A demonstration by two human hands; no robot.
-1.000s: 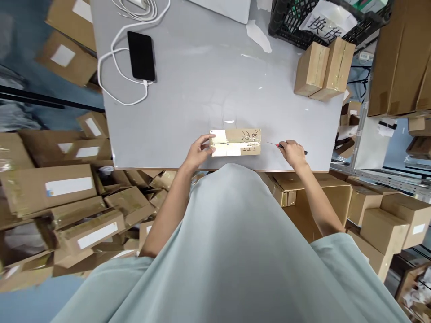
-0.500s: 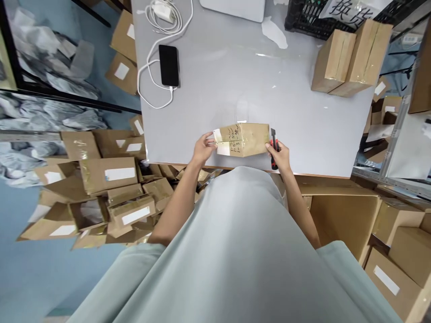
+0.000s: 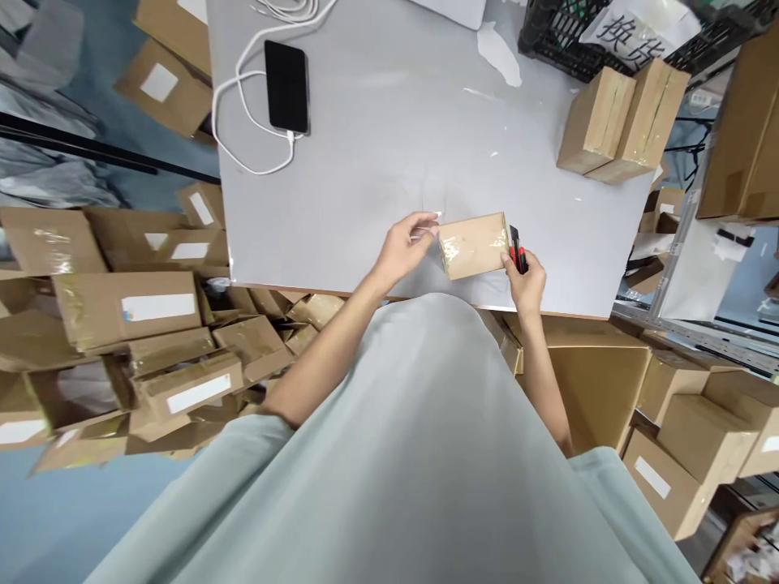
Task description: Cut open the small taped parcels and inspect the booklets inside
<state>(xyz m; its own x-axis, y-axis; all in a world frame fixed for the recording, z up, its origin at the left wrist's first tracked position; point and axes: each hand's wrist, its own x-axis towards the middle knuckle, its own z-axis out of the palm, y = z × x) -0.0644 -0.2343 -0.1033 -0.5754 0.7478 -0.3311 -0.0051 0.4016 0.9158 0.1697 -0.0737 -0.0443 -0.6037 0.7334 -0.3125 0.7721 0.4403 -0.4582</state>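
A small cardboard box, with clear tape along its ends, is near the table's front edge, slightly tilted. My right hand pinches the box's right side between thumb and fingers. The same hand also grips a red and black utility knife, its tip pointing away from me. At the box's left end is my left hand, fingers curved and apart, holding nothing I can see. Whether its fingertips touch the box I cannot tell.
On the grey table lie a black phone with a white cable and a torn paper piece. Two cardboard boxes stand at right, beside a black crate. Opened boxes pile up at left.
The box has turned so its handwritten, labelled side no longer shows. My left hand has come off its left end. The right hand keeps hold of box and knife. The view has shifted.
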